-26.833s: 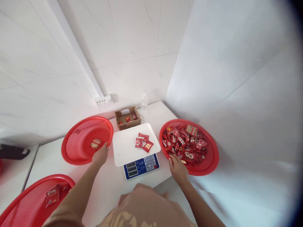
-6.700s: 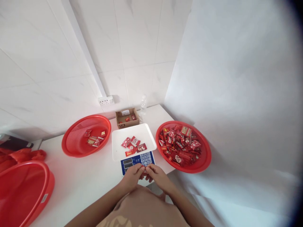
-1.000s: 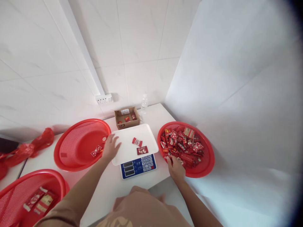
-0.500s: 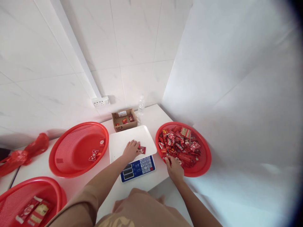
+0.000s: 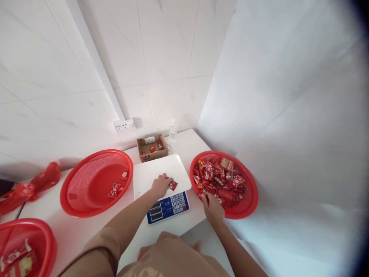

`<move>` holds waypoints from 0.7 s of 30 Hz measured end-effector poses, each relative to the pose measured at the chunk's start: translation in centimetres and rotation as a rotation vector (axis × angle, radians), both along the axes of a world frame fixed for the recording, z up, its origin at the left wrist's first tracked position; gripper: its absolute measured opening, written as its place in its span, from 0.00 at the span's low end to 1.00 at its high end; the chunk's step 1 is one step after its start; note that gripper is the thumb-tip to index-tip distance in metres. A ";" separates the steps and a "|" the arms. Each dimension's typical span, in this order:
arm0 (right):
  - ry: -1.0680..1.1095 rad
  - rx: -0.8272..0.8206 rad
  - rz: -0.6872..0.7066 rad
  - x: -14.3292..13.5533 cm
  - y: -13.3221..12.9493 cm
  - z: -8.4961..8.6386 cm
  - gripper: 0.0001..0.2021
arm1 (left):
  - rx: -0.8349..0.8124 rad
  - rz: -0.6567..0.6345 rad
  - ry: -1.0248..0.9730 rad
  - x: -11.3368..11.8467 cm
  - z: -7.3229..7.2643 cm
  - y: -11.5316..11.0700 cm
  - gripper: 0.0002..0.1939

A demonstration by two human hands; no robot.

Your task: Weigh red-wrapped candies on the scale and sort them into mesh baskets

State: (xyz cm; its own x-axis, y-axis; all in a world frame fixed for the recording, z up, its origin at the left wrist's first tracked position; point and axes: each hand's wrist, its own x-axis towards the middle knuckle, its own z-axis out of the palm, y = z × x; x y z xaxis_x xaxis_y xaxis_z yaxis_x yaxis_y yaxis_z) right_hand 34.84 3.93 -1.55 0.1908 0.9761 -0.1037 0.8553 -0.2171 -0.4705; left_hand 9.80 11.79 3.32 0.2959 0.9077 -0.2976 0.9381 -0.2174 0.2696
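My left hand (image 5: 160,187) rests on the white pan (image 5: 150,169) of a digital scale. Its fingers are curled over small red candy packets (image 5: 173,184), partly hidden beneath the fingertips. The scale's blue keypad panel (image 5: 167,207) faces me, just below the pan. On the right, my right hand (image 5: 213,208) is closed at the near left rim of a red plastic basket (image 5: 251,204). Its thumb and fingers appear to pinch the rim. Many red wrapped candies (image 5: 220,177) are heaped inside this basket.
Behind the scale stand a cardboard box (image 5: 152,149) with a few packets and a clear plastic bottle (image 5: 173,129). A second red basket (image 5: 95,184) holds a few packets on the left. Another basket (image 5: 47,238) and a red plastic bag (image 5: 34,186) lie further left.
My left fingers have curled in, and the packets under them have turned and shifted slightly towards me. My right hand stays at the basket rim. The lower left basket sits further left in view.
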 end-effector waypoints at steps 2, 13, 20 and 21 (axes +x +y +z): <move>0.006 0.002 0.002 0.0 0.0 0.0 0.20 | 0.000 0.025 -0.018 0.0 -0.1 0.0 0.14; 0.021 0.017 0.019 0.1 -0.1 0.1 0.20 | 0.164 0.474 -0.144 -8.5 1.8 -0.9 0.08; -0.002 0.021 0.017 0.2 -0.1 -0.3 0.20 | 0.276 0.869 -0.019 -16.7 2.7 -4.7 0.36; -0.001 0.017 0.016 0.2 -0.1 -0.3 0.20 | 0.225 0.841 -0.019 -17.2 2.2 -5.5 0.36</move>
State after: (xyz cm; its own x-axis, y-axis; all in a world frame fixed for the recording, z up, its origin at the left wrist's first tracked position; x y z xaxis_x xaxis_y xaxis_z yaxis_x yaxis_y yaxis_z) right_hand 35.02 3.85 -1.85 0.1756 0.9806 -0.0869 0.8592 -0.1957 -0.4728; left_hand -7.40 6.30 5.56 -0.4963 0.8638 -0.0866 0.8071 0.4958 0.3206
